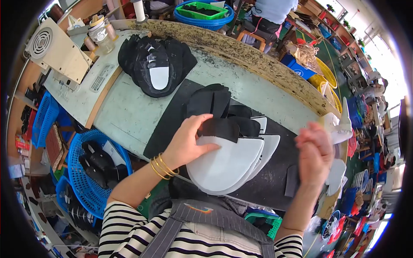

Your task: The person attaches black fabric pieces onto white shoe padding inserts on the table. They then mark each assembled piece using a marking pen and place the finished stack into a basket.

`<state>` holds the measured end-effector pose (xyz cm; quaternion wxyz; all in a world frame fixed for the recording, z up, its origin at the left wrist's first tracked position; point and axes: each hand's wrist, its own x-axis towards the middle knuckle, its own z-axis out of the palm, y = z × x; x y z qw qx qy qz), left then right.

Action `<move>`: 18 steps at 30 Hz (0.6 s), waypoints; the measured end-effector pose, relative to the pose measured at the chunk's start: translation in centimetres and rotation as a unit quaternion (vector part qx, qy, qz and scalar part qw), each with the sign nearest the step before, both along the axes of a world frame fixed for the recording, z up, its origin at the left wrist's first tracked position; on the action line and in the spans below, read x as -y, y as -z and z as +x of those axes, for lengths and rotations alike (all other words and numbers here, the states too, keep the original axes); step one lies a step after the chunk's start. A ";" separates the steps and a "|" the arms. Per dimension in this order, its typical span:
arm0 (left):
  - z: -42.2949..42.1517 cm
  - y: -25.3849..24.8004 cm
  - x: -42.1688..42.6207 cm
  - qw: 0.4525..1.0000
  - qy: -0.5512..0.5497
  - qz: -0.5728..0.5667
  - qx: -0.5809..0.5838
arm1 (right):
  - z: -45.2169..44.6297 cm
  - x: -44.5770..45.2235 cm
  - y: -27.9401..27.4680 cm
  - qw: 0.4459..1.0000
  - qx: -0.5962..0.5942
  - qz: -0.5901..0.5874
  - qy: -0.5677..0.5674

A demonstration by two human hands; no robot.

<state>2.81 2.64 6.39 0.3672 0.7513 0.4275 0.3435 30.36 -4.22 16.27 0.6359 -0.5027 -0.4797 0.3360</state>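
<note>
A stack of white rounded pieces with black tops (228, 161) lies over the near edge of a black mat (172, 122). My left hand (191, 139) grips the stack at its upper left, thumb on the white face and fingers at the black part. Raised over the mat's right side, my right hand (315, 150) is blurred, its fingers curled; what they hold, if anything, is too small to make out. More black pieces (215, 101) lie fanned just beyond the stack. A small dark strip (292, 181) rests on the mat below my right hand.
A pile of black pieces with a white patch (157, 64) sits at the table's back left. At left are a sewing machine (58, 50), a glass jar (102, 38) and a blue basket (92, 202). White pieces (335, 176) lie at right. A person (273, 10) sits beyond the table.
</note>
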 end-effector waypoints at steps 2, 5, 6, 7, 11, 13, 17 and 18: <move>-0.2 0.8 0.9 0.999 0.006 0.028 0.033 | -2.8 1.1 2.1 0.984 -0.105 0.006 -0.145; -0.9 0.7 2.6 0.999 0.007 0.015 0.035 | -9.0 1.1 3.7 0.985 0.013 -0.053 -0.163; -1.2 0.7 2.8 0.999 0.008 -0.004 0.033 | -10.2 1.0 4.3 0.983 0.075 -0.059 -0.159; -1.5 1.4 2.8 0.998 -0.002 0.036 0.053 | -10.4 1.0 5.3 0.978 0.152 -0.029 -0.141; -2.1 1.3 2.9 0.991 -0.016 -0.078 0.107 | -10.5 1.9 7.5 0.937 0.328 0.035 -0.112; -2.2 1.2 2.9 0.992 -0.003 -0.075 0.097 | -10.9 2.8 7.9 0.946 0.310 0.027 -0.087; -2.2 1.3 2.3 0.995 0.026 -0.039 0.090 | -11.2 2.5 8.5 0.927 0.364 0.058 -0.073; -2.2 1.3 2.1 0.994 0.029 -0.052 0.093 | -11.4 2.3 8.7 0.920 0.380 0.072 -0.071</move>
